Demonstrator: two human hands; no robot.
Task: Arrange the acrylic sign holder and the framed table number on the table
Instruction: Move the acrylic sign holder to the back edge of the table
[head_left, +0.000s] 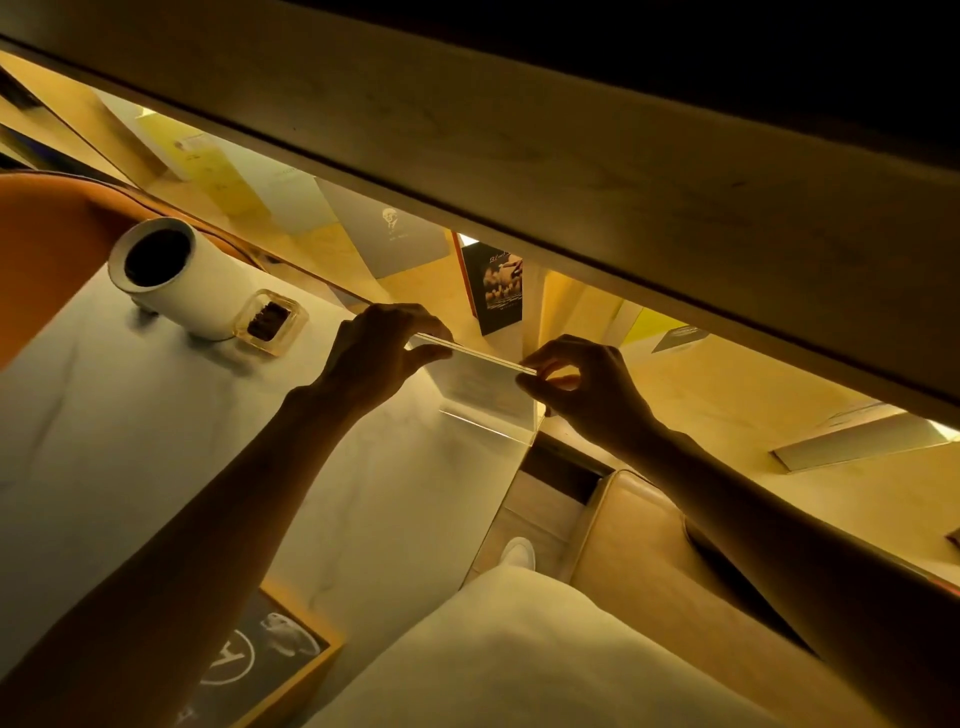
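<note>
A clear acrylic sign holder (485, 395) with a printed sheet inside stands upright at the far right corner of the white marble table (156, 441). My left hand (384, 348) pinches the left end of its top edge. My right hand (582, 384) pinches the right end between thumb and fingers. A wooden-framed picture (270, 660) with a dark image and a round logo lies at the near edge of the table, partly hidden under my left forearm.
A white cylindrical holder (166, 270) and a small glass dish (270, 322) with dark contents stand at the table's far left. An orange chair (41, 249) is behind them. A beige padded seat (654, 561) lies to the right; lit shelves with books run above.
</note>
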